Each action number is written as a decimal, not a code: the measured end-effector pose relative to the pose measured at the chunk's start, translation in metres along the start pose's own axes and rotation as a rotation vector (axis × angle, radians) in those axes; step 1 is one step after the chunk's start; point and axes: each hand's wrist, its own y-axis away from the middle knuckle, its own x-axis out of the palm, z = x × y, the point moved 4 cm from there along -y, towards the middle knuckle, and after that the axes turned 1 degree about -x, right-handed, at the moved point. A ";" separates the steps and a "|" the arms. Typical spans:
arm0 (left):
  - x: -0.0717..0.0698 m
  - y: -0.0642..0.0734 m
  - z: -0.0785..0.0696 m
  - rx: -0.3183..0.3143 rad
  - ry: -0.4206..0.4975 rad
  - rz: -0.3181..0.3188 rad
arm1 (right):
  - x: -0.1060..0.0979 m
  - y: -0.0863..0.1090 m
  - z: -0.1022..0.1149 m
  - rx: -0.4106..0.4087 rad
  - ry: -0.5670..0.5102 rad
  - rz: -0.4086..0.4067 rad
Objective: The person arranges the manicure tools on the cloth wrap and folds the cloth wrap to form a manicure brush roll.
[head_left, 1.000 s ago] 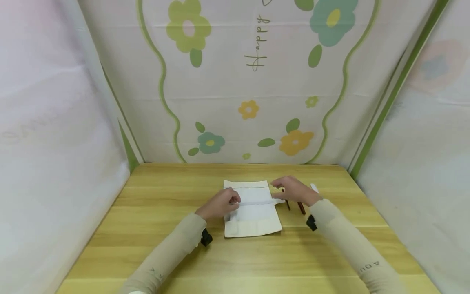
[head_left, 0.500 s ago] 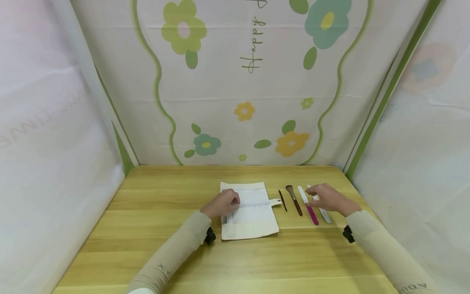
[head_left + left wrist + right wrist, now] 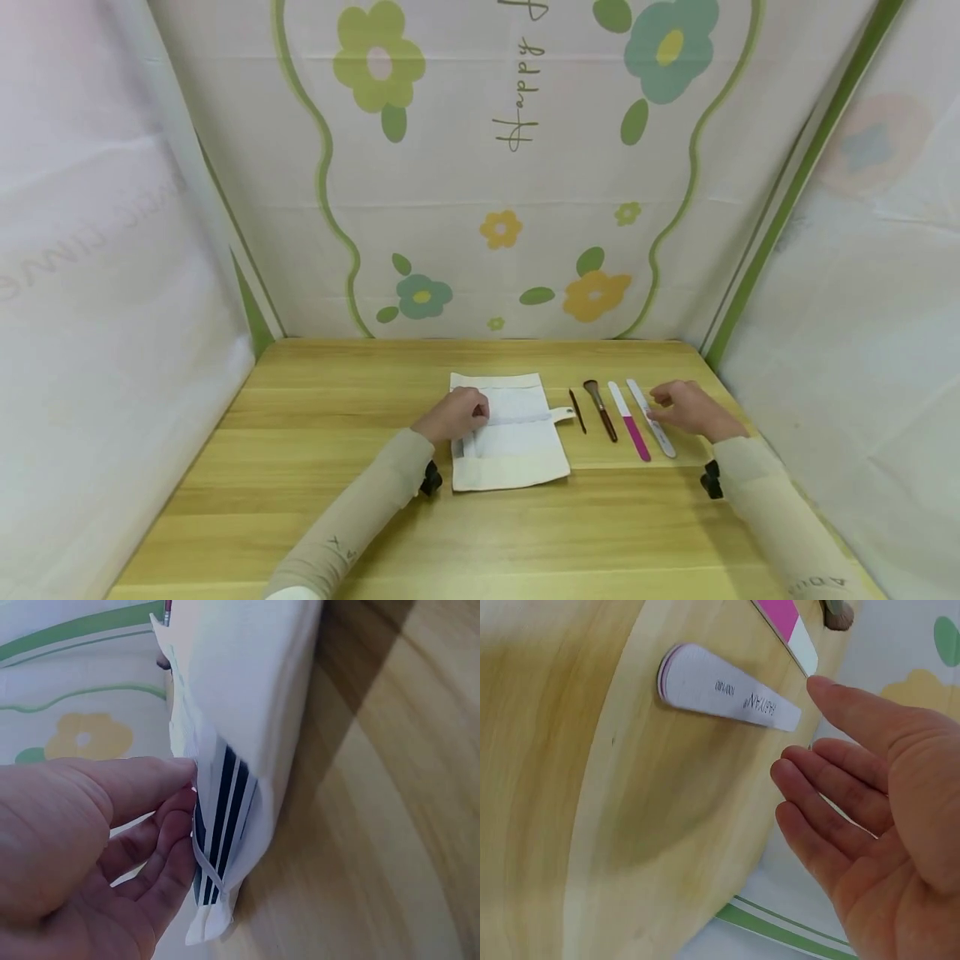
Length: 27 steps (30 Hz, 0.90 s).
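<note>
An unfolded white fabric case (image 3: 517, 473) lies on the wooden table, a snap tab (image 3: 562, 413) sticking out at its right. My left hand (image 3: 456, 414) pinches its left edge between thumb and fingers. Black-and-white striped strips (image 3: 226, 817) show inside the opening beside those fingers in the left wrist view. My right hand (image 3: 693, 408) hovers at the right with relaxed, parted fingers and holds nothing. Its fingertips are close to a pale nail file (image 3: 651, 418). Left of that lies a white-and-pink nail file (image 3: 630, 422).
A makeup brush (image 3: 601, 410) and a thin dark stick (image 3: 577, 411) lie between the case and the files, all roughly side by side. Wood tabletop (image 3: 337, 467) surrounds them. A flower-printed curtain (image 3: 450, 183) stands at the table's far edge, with white fabric walls on both sides.
My right hand has moved right, from beside the case's tab across the brush and files to the outer side of the pale file. The left hand stays at the case.
</note>
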 end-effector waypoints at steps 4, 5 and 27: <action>-0.001 0.000 0.008 -0.007 0.032 0.021 | 0.008 -0.009 -0.007 0.055 -0.031 -0.008; -0.001 0.000 0.010 -0.010 0.042 0.030 | 0.009 -0.012 -0.008 0.068 -0.039 -0.016; -0.013 0.002 0.031 -0.002 0.320 0.188 | 0.003 -0.035 -0.019 0.369 -0.132 0.074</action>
